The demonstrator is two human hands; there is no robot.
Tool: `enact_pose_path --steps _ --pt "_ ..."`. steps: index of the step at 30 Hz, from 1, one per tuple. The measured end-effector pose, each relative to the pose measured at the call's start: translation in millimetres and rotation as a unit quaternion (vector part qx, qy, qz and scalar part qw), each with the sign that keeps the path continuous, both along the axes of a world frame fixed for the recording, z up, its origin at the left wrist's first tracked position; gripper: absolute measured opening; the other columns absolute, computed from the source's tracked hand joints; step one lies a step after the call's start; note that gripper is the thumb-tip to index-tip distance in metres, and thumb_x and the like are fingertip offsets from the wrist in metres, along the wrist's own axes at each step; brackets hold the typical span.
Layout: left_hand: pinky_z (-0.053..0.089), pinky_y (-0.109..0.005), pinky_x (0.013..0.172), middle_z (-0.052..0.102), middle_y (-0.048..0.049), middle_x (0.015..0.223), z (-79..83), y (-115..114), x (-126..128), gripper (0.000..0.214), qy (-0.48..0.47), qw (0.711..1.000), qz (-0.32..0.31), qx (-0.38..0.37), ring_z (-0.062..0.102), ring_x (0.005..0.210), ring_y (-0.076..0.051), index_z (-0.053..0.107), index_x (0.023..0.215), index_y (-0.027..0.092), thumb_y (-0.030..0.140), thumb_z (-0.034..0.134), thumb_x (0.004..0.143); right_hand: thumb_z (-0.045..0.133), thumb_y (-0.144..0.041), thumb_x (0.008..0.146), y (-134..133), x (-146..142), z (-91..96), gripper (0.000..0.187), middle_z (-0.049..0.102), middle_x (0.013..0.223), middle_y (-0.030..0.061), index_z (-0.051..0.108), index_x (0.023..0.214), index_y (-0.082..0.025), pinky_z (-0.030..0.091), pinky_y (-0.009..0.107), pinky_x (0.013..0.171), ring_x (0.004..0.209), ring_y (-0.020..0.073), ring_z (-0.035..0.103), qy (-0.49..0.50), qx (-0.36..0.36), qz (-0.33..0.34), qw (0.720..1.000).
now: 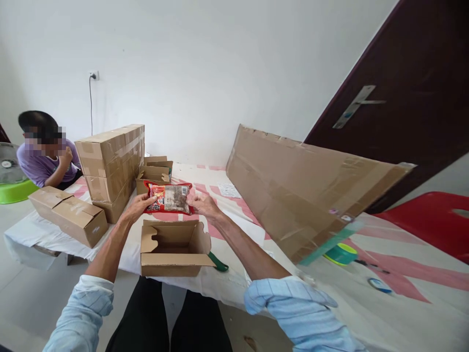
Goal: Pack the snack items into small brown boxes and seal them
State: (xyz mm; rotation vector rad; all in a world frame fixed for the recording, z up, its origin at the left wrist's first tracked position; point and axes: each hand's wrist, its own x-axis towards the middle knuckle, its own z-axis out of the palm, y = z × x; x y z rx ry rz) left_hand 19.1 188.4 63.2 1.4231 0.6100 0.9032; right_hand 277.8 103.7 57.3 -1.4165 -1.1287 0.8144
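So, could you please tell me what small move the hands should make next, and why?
Probably lower the red packet into the open box. The left hand and the right hand grip the packet at opposite ends, and the box sits close in front of the person with its top open, so bringing the packet down and nearer seems sensible.

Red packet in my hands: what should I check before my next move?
1. Red packet held at both ends: ok, left hand and right hand grip it.
2. A hand free: not ok, both are occupied.
3. Near box open: ok, its top gapes.
4. Its floor bare: cannot tell, partly hidden.
5. Green object clear of it: cannot tell, the box hides part.
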Motion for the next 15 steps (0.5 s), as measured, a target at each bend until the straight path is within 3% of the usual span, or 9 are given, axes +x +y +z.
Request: enact_pose_path --steps 3,5,9,12,15 --pt "0.06 -0.031 0.077 0.082 -0.0065 0.086 32.5 -3 0 0.06 -0.025 0.999 0.009 0.026 0.074 0.076 -0.019 0.082 0.096 0.014 0.055 0.103 0.057 0.094 -0.052 0.064 -10 5 29.7 0.051 0.075 0.085 0.0031 0.063 0.092 -0.022 0.061 0.033 0.069 0.072 0.0179 0.07 0.055 0.038 0.031 0.997" --pt "0.061 -0.031 0.082 0.084 -0.0057 0.096 52.5 -12 2 0.058 -0.053 0.996 0.008 0.073 0.076 0.084 -0.02 0.083 0.105 0.016 0.049 0.102 0.061 0.096 -0.055 0.064 -25 9 51.4 0.062 0.079 0.104 0.0052 0.068 0.109 -0.023 0.062 0.034 0.075 0.081 0.0185 0.072 0.085 0.07 0.095 0.989" --pt "0.063 -0.035 0.092 0.085 -0.0065 0.11 81.4 -37 16 0.051 -0.087 0.98 -0.023 0.18 0.078 0.094 -0.022 0.083 0.114 0.018 0.047 0.098 0.074 0.099 -0.055 0.063 -61 21 86.6 0.061 0.079 0.105 0.0036 0.075 0.109 -0.023 0.06 0.031 0.074 0.087 0.0194 0.072 0.063 0.101 0.189 0.975" --pt "0.063 -0.037 0.098 0.083 -0.0078 0.115 90.7 -56 26 0.051 -0.077 0.969 -0.057 0.227 0.078 0.103 -0.024 0.082 0.118 0.018 0.048 0.095 0.079 0.098 -0.054 0.069 -88 31 98.9 0.053 0.079 0.1 0.0019 0.079 0.107 -0.023 0.061 0.032 0.078 0.09 0.0192 0.072 0.029 0.122 0.172 0.977" --pt "0.063 -0.04 0.1 0.082 -0.0092 0.12 87.8 -69 26 0.058 -0.034 0.963 -0.073 0.256 0.077 0.11 -0.027 0.079 0.126 0.019 0.051 0.093 0.081 0.096 -0.053 0.073 -112 47 98.7 0.045 0.08 0.097 0.0013 0.081 0.104 -0.024 0.062 0.034 0.081 0.092 0.0198 0.073 0.008 0.145 0.111 0.983"
